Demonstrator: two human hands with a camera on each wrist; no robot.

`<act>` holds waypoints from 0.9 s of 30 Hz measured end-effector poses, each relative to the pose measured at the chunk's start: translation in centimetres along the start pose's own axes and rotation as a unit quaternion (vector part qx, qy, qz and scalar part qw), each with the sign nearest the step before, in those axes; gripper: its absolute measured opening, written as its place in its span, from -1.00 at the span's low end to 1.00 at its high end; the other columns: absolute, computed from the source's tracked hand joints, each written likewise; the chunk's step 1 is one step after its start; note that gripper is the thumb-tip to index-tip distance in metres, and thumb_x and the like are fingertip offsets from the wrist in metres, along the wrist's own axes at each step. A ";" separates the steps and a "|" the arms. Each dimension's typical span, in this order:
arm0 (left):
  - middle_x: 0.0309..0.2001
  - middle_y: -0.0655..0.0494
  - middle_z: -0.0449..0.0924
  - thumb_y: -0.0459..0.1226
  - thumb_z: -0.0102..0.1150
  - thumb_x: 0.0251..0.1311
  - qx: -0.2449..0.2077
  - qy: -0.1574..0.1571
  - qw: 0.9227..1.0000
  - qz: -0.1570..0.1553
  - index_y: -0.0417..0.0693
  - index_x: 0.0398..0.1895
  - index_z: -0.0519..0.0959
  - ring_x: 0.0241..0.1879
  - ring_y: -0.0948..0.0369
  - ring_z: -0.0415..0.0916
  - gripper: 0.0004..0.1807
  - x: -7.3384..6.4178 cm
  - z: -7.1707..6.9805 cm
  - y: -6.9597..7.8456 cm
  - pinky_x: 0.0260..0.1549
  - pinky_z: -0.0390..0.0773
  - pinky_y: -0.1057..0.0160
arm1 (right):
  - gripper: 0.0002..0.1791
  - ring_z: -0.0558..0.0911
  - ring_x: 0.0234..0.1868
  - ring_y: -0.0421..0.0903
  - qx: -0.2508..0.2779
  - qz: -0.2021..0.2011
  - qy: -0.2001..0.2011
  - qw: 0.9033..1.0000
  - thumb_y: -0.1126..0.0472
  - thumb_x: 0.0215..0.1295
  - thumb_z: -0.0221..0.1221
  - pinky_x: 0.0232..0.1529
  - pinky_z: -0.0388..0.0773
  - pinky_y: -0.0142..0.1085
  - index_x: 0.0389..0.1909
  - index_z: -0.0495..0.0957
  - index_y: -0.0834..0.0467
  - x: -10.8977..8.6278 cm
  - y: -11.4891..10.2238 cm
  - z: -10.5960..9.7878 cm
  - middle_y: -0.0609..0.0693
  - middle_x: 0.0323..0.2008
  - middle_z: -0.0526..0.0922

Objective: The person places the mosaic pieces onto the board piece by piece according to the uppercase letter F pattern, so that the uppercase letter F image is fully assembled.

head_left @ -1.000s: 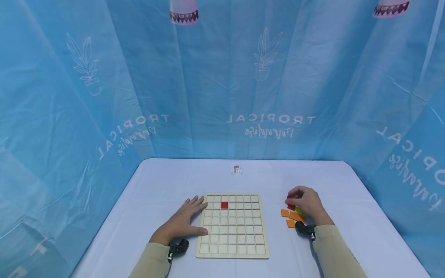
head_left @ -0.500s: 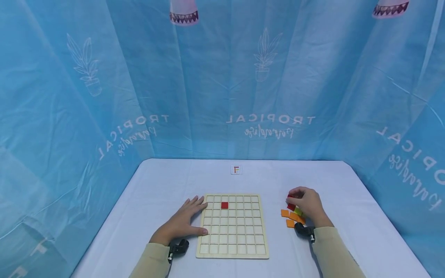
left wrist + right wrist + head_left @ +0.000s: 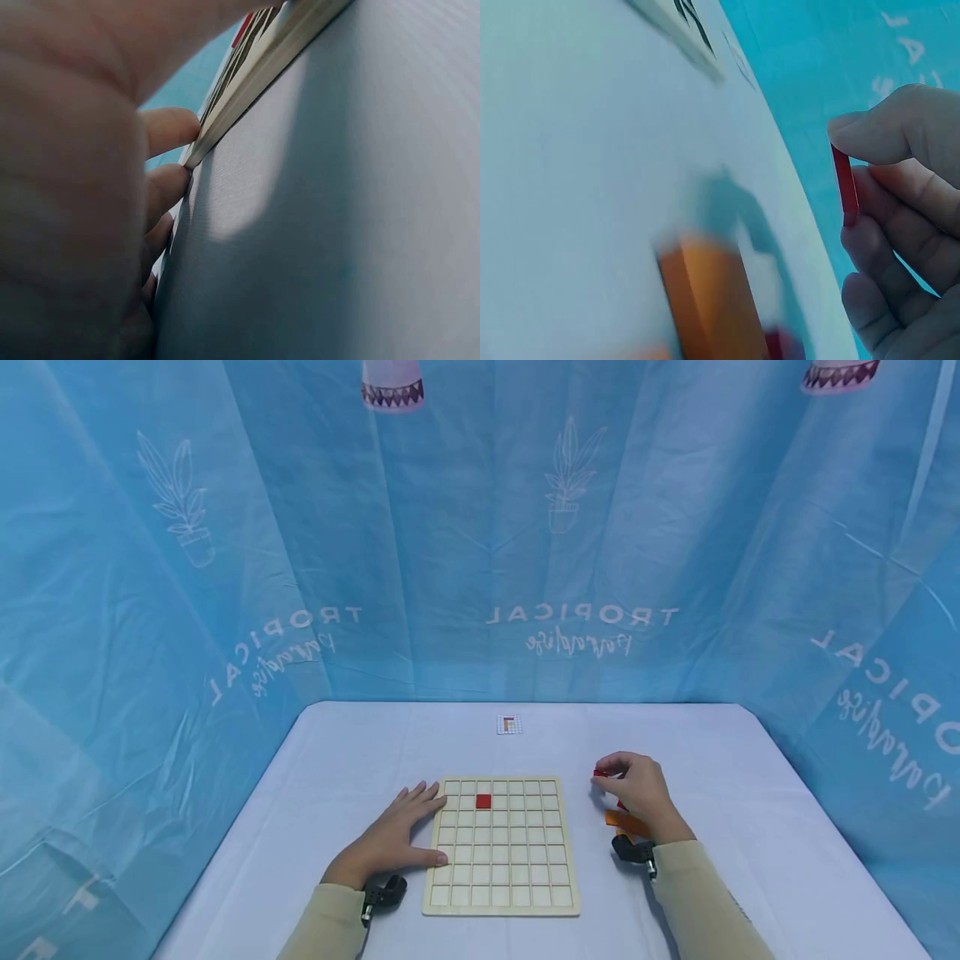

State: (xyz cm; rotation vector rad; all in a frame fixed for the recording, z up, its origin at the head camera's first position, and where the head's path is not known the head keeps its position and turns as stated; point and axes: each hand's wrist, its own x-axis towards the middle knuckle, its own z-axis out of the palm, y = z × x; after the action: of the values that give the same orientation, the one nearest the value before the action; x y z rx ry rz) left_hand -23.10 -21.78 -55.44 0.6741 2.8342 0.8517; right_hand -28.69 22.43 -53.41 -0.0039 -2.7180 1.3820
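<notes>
A pale wooden grid board [image 3: 501, 856] lies on the white table, with one red tile [image 3: 483, 802] in a cell of its second row from the back. My left hand [image 3: 397, 835] rests at the board's left edge, fingers spread and straight, thumb and forefinger over the rim. Between thumb and fingers my right hand [image 3: 637, 787] pinches a small red square tile [image 3: 845, 184], held up off the table in the right wrist view. Below that hand lie orange tiles [image 3: 626, 822] and another red tile, partly hidden by the hand and wrist.
A small card [image 3: 509, 724] printed with a coloured grid pattern lies near the table's back edge. Blue curtains [image 3: 480, 568] hang behind and at both sides of the white table [image 3: 375, 735]. Each wrist wears a black camera [image 3: 386, 893].
My right hand has lifted away from the tile pile with a red tile and moved left toward the board. The left hand stays where it was.
</notes>
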 end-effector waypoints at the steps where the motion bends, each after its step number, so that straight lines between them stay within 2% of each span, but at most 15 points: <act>1: 0.65 0.09 0.07 0.42 0.49 -0.08 0.001 0.001 1.000 0.000 0.08 0.61 0.36 0.64 -0.02 -0.17 0.19 0.0 0.0 0.0 0.54 -0.13 -0.21 | -0.79 0.58 -0.26 0.04 -0.001 -0.005 -0.002 1.000 0.20 0.23 0.52 -0.35 0.67 -0.21 -0.15 0.76 0.10 0.1 -0.4 0.5 0.03 -0.16 0.72; 8: 0.66 0.10 0.07 0.43 0.47 -0.07 0.001 -0.001 1.000 0.000 0.07 0.61 0.36 0.65 -0.01 -0.19 0.20 -0.1 0.1 -0.2 0.55 -0.15 -0.21 | -0.81 0.61 -0.28 -0.02 0.008 -0.054 -0.019 0.998 0.25 0.14 0.56 -0.29 0.59 -0.18 -0.24 0.78 0.07 0.1 -2.4 3.8 -0.07 -0.27 0.73; 11: 0.66 0.11 0.06 0.43 0.47 -0.07 0.000 -0.003 1.000 -0.002 0.08 0.61 0.35 0.65 0.00 -0.19 0.20 -0.1 0.2 -0.1 0.55 -0.16 -0.19 | -0.80 0.61 -0.28 -0.05 0.016 -0.063 -0.034 0.997 0.25 0.13 0.56 -0.27 0.61 -0.19 -0.23 0.79 0.06 0.0 -3.1 4.9 -0.10 -0.28 0.73; 19: 0.65 0.09 0.08 0.43 0.46 -0.07 0.004 0.001 1.000 0.003 0.07 0.61 0.36 0.64 -0.01 -0.16 0.20 -0.1 0.1 0.0 0.55 -0.14 -0.20 | -0.83 0.64 -0.29 -0.10 0.041 -0.104 -0.066 0.992 0.26 0.15 0.56 -0.21 0.65 -0.17 -0.27 0.79 0.04 -0.3 -4.7 6.8 -0.15 -0.32 0.73; 27: 0.66 0.14 0.07 0.47 0.44 -0.09 0.006 0.001 1.000 -0.004 0.11 0.61 0.36 0.65 0.02 -0.18 0.21 0.1 0.1 -0.2 0.55 -0.14 -0.20 | -0.85 0.65 -0.29 -0.16 0.042 -0.153 -0.104 0.982 0.26 0.20 0.53 -0.20 0.67 -0.17 -0.24 0.79 0.07 -0.7 -6.2 9.0 -0.15 -0.30 0.73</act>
State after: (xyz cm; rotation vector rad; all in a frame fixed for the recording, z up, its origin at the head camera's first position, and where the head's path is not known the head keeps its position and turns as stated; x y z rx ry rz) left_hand -23.27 -21.79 -55.66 0.6629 2.8438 0.8364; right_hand -28.48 11.47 -53.79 0.5701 -2.6652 1.4728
